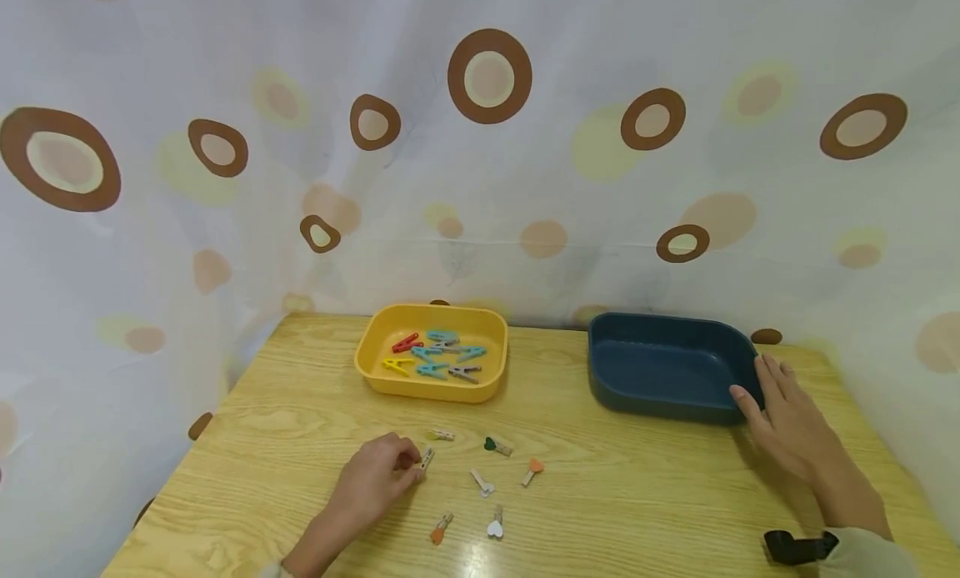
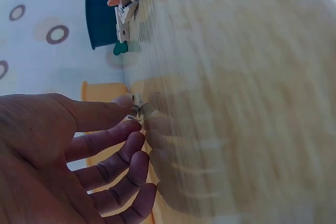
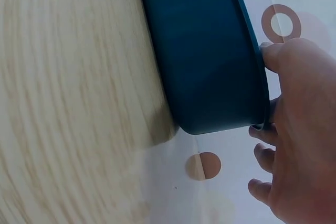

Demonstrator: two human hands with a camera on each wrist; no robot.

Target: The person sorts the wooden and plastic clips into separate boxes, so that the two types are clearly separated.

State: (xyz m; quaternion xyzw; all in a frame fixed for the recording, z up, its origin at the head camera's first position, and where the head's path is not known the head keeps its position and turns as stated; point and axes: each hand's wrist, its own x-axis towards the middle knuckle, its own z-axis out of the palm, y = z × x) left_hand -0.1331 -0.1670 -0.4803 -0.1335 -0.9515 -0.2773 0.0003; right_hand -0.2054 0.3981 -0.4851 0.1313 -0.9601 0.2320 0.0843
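Note:
My left hand (image 1: 378, 480) pinches a small wooden clothespin (image 1: 427, 459) between thumb and index finger, low over the table. In the left wrist view, the other fingers curve loosely below the pinched clothespin (image 2: 135, 112). Near it lie several mini clothespins with painted ends: a yellow one (image 1: 440, 434), a green-heart one (image 1: 498, 446), an orange-heart one (image 1: 532, 471) and a white-heart one (image 1: 495, 521). Over at the right, my right hand (image 1: 795, 424) holds the near right corner of a dark blue tray (image 1: 667, 407), thumb and fingers at its rim.
A yellow tray (image 1: 431, 389) stands at the back left, holding several plastic clothespins in red, blue, yellow and grey. Behind the wooden table (image 1: 285, 411) hangs a patterned curtain (image 1: 487, 169). A black strap piece (image 1: 798, 548) sits by the right sleeve.

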